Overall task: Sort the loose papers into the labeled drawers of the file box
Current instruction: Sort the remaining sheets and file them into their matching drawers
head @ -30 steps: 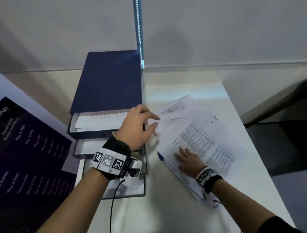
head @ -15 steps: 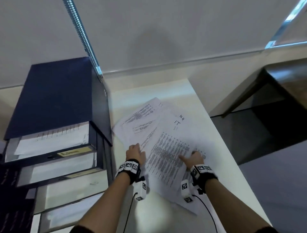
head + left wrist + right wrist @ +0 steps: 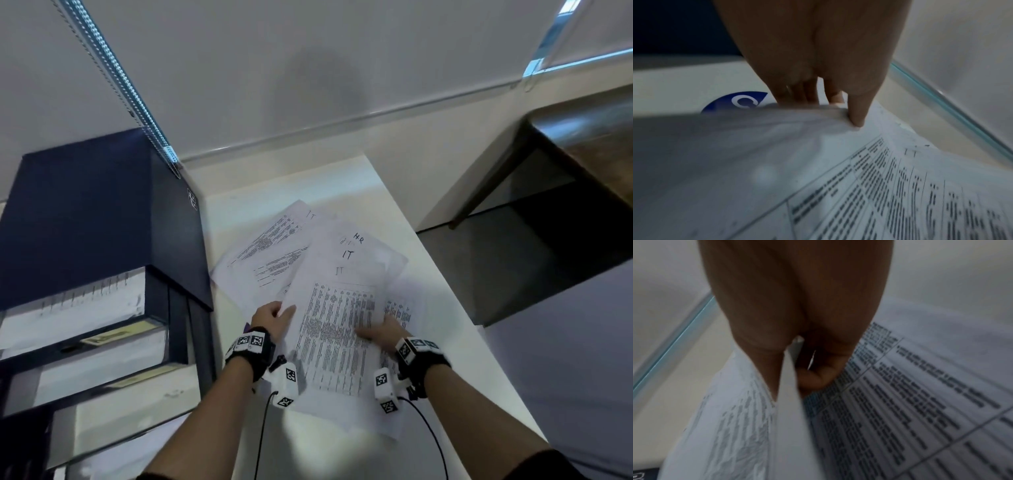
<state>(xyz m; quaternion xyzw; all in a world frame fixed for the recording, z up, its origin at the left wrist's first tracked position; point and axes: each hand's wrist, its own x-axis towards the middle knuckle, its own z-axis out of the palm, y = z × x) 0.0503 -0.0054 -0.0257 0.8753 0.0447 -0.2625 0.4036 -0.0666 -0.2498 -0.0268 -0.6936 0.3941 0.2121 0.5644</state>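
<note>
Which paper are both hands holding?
The top sheet with the dense printed table: the left hand pinches its left edge, the right hand its right. The other papers lie underneath.

Head view looks down over desk; wrist views close (fingers filling frame), sharing papers.

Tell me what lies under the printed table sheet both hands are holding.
Under the table sheet, held by the left hand and right hand, more loose papers fan out on the white table, some marked IT or HR. How many lie beneath is hidden.
</note>
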